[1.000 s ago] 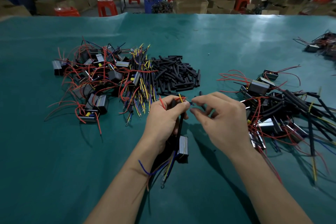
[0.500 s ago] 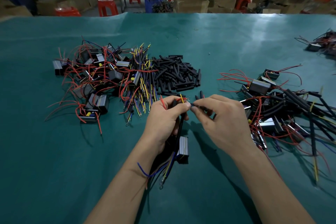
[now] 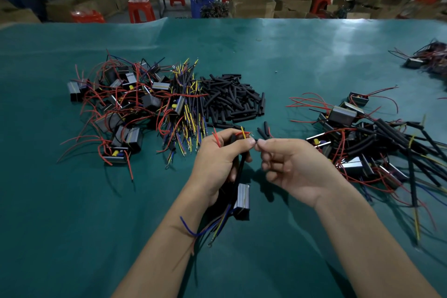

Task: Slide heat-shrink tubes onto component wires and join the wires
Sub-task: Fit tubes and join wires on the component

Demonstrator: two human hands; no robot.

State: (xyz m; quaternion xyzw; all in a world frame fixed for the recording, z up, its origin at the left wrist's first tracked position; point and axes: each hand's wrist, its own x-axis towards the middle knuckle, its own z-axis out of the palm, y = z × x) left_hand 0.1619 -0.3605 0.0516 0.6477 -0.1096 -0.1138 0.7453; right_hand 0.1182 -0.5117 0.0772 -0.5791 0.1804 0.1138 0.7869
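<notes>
Nearest me, two bare forearms are reaching out over the green table (image 3: 72, 237), and loose blue, yellow and dark wire ends (image 3: 212, 227) are trailing across the left wrist. Just beyond them, a small grey component (image 3: 242, 201) is hanging below the left hand (image 3: 217, 162), which is curling around a black heat-shrink tube (image 3: 238, 167) and the component's wires, with short red and yellow tips (image 3: 243, 133) sticking up above the fingers. The right hand (image 3: 295, 169) is meeting it fingertip to fingertip, thumb and forefinger pinching something thin at the join; I cannot tell from here whether that is a bare wire end or a tube. A couple of stray tubes (image 3: 263, 129) are lying on the table just past the fingertips. Further out at left, a tangle of unfinished components (image 3: 121, 109) with red leads is sitting beside a bundle of yellow and blue wires (image 3: 188, 109), and a heap of cut black tubes (image 3: 232, 101) is lying just to its right. At right, a pile of sleeved assemblies (image 3: 375, 143) is spreading toward the edge. Far beyond the table, red stools (image 3: 141, 11) and cardboard boxes (image 3: 254, 6) are crowding the workshop floor.
</notes>
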